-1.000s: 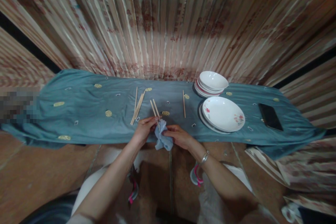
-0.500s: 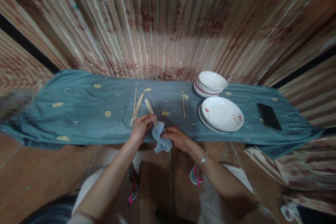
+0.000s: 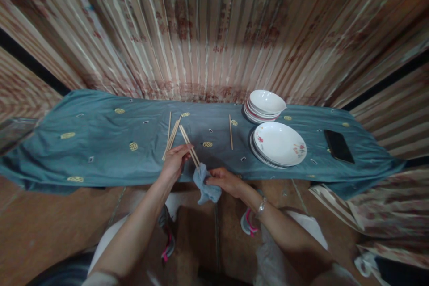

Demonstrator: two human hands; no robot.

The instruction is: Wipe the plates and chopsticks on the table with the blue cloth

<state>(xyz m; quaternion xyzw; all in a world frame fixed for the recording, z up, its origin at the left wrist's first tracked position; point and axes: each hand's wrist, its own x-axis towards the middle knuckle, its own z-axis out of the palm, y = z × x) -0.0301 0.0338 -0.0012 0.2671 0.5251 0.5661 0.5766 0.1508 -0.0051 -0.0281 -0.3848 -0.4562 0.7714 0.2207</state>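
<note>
Pinched in my left hand (image 3: 176, 159) is a pair of chopsticks (image 3: 188, 144), slanting down to the right over the table's near edge. My right hand (image 3: 225, 180) is closed on a light blue cloth (image 3: 207, 185), which is bunched around the lower ends of those chopsticks and hangs below the hand. Left of the held pair, several loose chopsticks (image 3: 172, 136) lie on the teal tablecloth (image 3: 110, 143). One single chopstick (image 3: 231, 132) lies apart, to the right of the held ones.
A stack of white bowls (image 3: 266, 103) stands at the back right. In front of it is a stack of floral plates (image 3: 280, 144). A black phone (image 3: 338, 145) lies farther right. Behind the table hangs a pleated curtain (image 3: 201, 31).
My right hand and the cloth have moved slightly down along the chopsticks, baring more of their length. My left hand still grips them. The whole view has shifted a little.
</note>
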